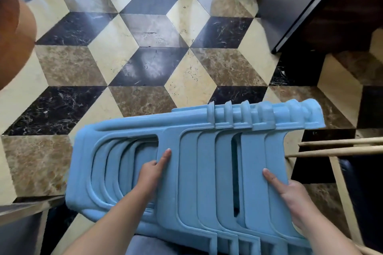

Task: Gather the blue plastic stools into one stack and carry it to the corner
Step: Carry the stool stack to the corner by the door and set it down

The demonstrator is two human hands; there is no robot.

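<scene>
Nested stack of blue stools (186, 163) carried sideways over the tiled floor (145, 64), left hand (152, 172) hooked into a leg opening, right hand (290, 190) gripping the outer leg. Could slide apart or clip the wooden chair legs (339, 147) at right. Fingers under stack hidden; corner not visible; blurred orange object (14, 33) top left unidentifiable.

Stools (186, 172): blue moulded plastic, matt, faintly grainy.
Floor (145, 64): polished marble tiles in cream, brown and black, veined, glossy with reflections.
Chair legs (342, 147): pale bare wood, smooth.
Cabinet (300, 6): dark, satin sheen.
</scene>
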